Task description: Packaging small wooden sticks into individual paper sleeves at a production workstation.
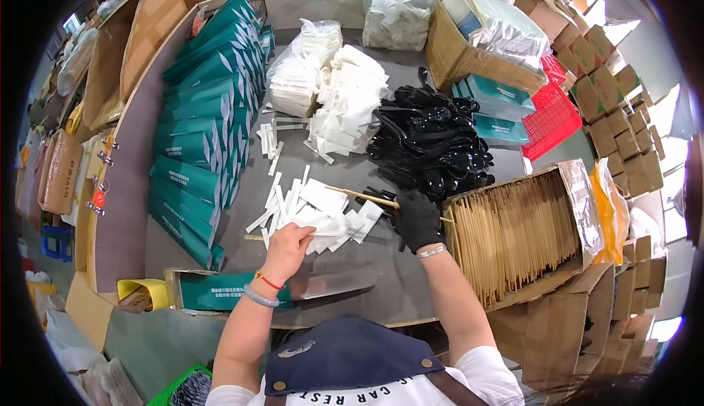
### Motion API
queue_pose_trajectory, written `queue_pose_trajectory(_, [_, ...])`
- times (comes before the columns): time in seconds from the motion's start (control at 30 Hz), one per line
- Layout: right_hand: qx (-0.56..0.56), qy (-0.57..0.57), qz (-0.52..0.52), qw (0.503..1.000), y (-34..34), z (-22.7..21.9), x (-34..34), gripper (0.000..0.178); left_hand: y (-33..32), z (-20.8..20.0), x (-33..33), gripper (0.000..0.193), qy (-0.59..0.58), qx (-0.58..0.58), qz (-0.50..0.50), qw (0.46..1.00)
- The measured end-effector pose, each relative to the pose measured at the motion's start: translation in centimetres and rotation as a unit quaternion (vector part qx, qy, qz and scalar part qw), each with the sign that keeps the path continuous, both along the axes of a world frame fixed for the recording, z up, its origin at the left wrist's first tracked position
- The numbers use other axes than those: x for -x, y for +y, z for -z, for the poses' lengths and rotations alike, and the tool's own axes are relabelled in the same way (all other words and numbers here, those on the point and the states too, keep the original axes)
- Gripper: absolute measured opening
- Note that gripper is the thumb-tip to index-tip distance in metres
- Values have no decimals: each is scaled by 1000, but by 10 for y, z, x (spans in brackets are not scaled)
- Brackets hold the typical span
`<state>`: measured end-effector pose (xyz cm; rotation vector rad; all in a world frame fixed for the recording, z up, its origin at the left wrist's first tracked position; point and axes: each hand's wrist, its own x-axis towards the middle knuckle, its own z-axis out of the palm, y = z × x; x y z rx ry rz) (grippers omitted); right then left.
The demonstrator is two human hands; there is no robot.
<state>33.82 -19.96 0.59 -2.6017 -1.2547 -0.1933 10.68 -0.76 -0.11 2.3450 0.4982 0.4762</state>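
My left hand (288, 248), bare, has its thumb and fingers closed on the edge of a flat white packet (327, 227), at the near side of a loose heap of white packets and narrow white strips (282, 204). My right hand (417, 220), in a black glove, is closed around thin wooden chopsticks (361, 195), which point left over the heap. Just beyond the glove lies a large pile of glossy black plastic spoons (433, 138). To the right of this hand, a carton (584, 212) holds many wooden chopsticks (513, 237) in tight rows. The fingertips of my right hand are partly hidden.
Green printed sleeves (194, 135) are stacked along the left wall, and another green sleeve (235, 289) lies at the near edge. White packets (345, 98) are piled further back. A cardboard box (469, 50), green packs (499, 98) and a red crate (554, 113) stand back right.
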Motion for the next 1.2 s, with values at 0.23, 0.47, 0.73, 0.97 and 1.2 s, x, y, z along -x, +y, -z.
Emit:
queue_pose_trajectory(0.23, [-103,162,-89,977,-4,-43,34,15,-15,-38,34,15,63,155,114,979])
queue_pose_trajectory(0.47, [36,283,-224,932,5,-22,87,11,-64,-26,78,31,32,-95,92,991])
queue_pose_trajectory(0.73, [-208,306,-45,928,-21,9,113,14,-64,-21,102,57,141,-213,92,962])
queue_pose_trajectory(0.97, [58,263,-146,952,-45,-11,107,27,-38,-32,121,68,129,-147,53,979])
queue_pose_trajectory(1.2, [110,247,-260,927,-42,5,105,34,-21,-24,116,75,125,-105,71,984])
